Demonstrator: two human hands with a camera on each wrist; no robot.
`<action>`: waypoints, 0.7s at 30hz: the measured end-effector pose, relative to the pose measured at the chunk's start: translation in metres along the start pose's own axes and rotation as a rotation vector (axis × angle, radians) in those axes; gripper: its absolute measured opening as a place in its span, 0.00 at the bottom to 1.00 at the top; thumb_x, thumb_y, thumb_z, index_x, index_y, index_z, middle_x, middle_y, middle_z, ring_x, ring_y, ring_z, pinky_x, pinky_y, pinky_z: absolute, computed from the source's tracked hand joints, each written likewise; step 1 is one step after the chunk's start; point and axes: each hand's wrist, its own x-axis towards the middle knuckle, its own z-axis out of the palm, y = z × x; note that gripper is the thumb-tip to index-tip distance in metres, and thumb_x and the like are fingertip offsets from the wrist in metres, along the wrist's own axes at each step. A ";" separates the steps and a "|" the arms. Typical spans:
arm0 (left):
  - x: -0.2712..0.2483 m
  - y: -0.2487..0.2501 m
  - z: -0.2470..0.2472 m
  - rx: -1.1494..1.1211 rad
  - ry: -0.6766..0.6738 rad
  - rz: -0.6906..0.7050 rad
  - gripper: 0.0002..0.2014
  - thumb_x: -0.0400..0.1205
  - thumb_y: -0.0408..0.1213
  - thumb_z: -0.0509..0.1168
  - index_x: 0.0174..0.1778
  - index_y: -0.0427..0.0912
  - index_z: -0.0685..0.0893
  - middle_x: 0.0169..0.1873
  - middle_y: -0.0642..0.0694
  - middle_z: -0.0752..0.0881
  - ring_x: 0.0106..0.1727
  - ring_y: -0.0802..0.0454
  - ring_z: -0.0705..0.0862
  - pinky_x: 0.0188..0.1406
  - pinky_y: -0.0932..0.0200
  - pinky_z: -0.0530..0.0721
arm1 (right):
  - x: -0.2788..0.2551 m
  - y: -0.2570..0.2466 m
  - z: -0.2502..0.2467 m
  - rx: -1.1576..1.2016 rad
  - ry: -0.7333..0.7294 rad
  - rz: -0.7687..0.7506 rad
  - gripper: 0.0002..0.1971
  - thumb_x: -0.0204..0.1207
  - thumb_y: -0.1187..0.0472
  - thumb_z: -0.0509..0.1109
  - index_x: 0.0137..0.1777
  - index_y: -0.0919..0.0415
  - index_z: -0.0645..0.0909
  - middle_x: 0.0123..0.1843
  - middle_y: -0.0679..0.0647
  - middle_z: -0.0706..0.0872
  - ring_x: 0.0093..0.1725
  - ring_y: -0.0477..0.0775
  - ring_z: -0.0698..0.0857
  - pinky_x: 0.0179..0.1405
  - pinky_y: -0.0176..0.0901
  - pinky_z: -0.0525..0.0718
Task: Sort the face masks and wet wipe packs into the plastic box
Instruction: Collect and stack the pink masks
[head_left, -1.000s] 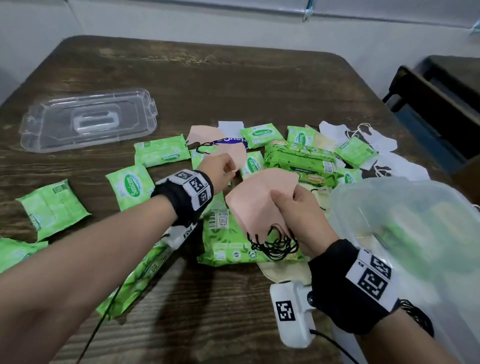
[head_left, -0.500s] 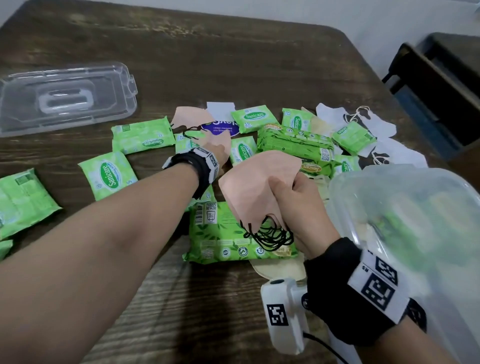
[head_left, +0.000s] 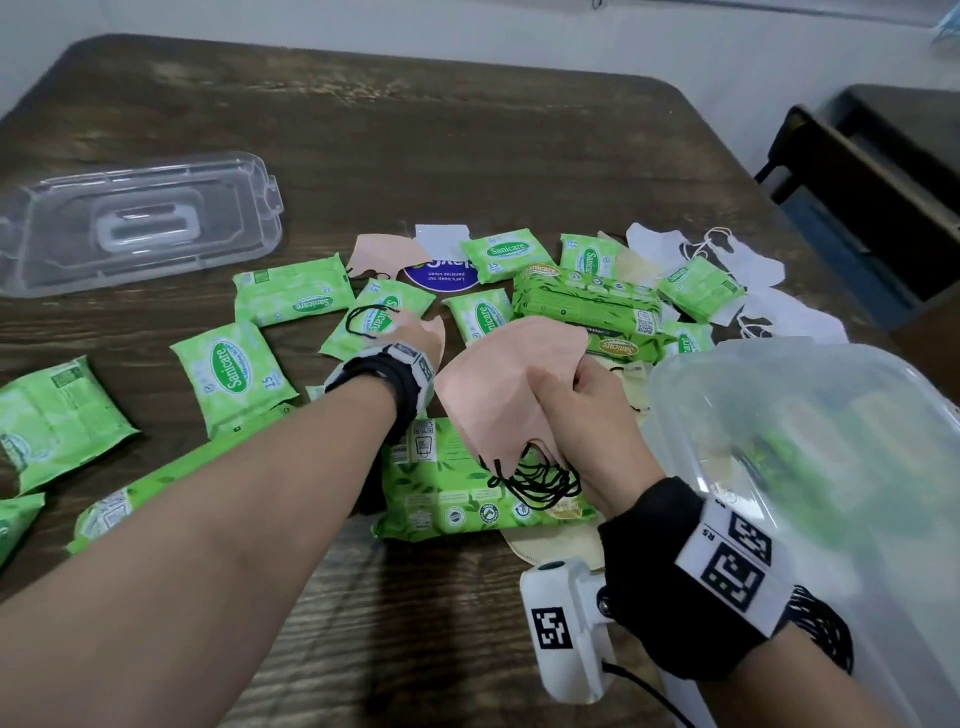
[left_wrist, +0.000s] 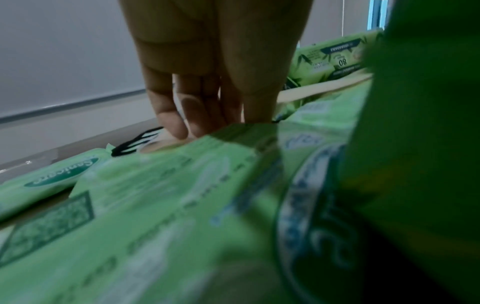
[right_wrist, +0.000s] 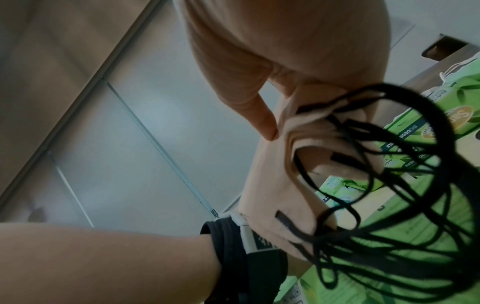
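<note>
Wooden table (head_left: 467, 156); right hand (head_left: 587, 415) gripping peach masks (head_left: 498, 389) above pack.

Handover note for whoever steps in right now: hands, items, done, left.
Right hand: grips a bunch of peach masks above the table, black ear loops dangling.
Left hand: fingers straight, reaching down onto another peach mask in the pile; no grip yet.
Plastic box: at the right, open, already holding some green packs. Its lid lies far left on the table.
Left: small green wipe packs scattered, large wipe packs at centre, white masks at far right, plus the held peach ones.
</note>
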 end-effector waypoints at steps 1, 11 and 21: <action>-0.001 0.001 0.002 -0.020 -0.031 -0.010 0.26 0.87 0.42 0.53 0.81 0.41 0.57 0.78 0.30 0.59 0.79 0.30 0.57 0.75 0.33 0.62 | 0.000 0.000 0.001 -0.003 -0.002 0.001 0.07 0.80 0.64 0.62 0.54 0.55 0.80 0.51 0.52 0.87 0.54 0.55 0.85 0.54 0.51 0.83; -0.067 -0.026 -0.054 -0.714 0.487 0.220 0.16 0.78 0.38 0.64 0.23 0.43 0.73 0.22 0.53 0.76 0.31 0.51 0.73 0.25 0.68 0.68 | 0.003 0.004 0.000 -0.022 0.032 -0.050 0.11 0.77 0.65 0.61 0.57 0.61 0.80 0.52 0.58 0.87 0.51 0.60 0.85 0.45 0.50 0.83; -0.148 -0.066 -0.090 -0.989 0.449 0.523 0.09 0.62 0.39 0.63 0.35 0.48 0.86 0.38 0.73 0.85 0.74 0.67 0.65 0.67 0.72 0.59 | -0.003 -0.001 0.006 -0.063 -0.046 -0.097 0.11 0.77 0.62 0.65 0.57 0.63 0.82 0.51 0.57 0.89 0.50 0.56 0.87 0.41 0.44 0.83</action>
